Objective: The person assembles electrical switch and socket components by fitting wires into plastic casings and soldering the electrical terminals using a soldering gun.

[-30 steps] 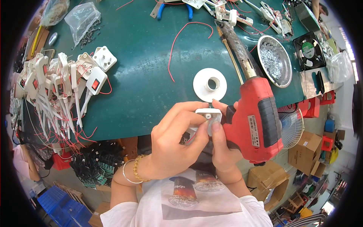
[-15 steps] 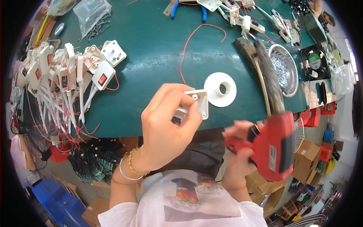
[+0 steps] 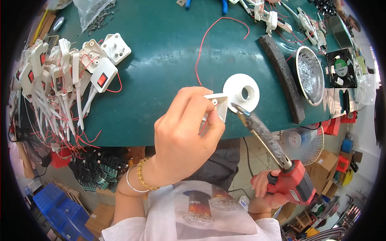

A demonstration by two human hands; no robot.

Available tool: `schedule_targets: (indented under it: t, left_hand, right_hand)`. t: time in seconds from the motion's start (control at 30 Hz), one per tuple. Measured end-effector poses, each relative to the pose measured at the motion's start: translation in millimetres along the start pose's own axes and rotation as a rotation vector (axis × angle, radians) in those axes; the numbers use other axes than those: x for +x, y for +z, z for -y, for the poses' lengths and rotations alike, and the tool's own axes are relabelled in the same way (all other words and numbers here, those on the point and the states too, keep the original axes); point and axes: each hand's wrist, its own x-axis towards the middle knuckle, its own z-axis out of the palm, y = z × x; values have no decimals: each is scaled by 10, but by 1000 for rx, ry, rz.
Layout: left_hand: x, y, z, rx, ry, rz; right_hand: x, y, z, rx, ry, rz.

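My left hand (image 3: 185, 128) pinches a white plastic plug housing (image 3: 222, 99) at the table's front edge; a bit of red wire shows by the fingertips, and most of the housing is hidden by the hand. My right hand (image 3: 269, 193) is wrapped round the handle of a red soldering gun (image 3: 296, 182). Its long, dark-crusted barrel slants up to the left, with the tip near the housing and in front of a white flanged spool (image 3: 252, 105). Whether the tip touches the housing I cannot tell. A loose red wire (image 3: 198, 60) curves across the green table beyond my left hand.
Many white plug assemblies with red switches (image 3: 102, 78) lie piled at left. On the right are a dark bar (image 3: 283, 76), a metal dish of solder scraps (image 3: 321, 86) and a black square fan (image 3: 341, 68). Below the edge stands a round fan (image 3: 307, 140).
The soldering gun has swung down and left, from above the dark bar to the housing. My left hand keeps its pinch on the housing. The view has shifted slightly.
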Motion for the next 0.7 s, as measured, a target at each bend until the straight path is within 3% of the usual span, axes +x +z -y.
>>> schedule_targets:
  t: [0.07,0.23,0.3,0.7]
  left_hand:
    - [7,18,40,40,101,-34]
    - [7,12,58,30,93,-28]
    - [9,6,56,23,92,-24]
    - [23,-3,75,-7,64,-12]
  right_hand:
    - [14,10,24,-89,57,0]
    - [-27,34,-21,-114,114,-50]
    - [-29,73,-16,62,158,-167]
    - [-14,76,-48,-84,154,-133]
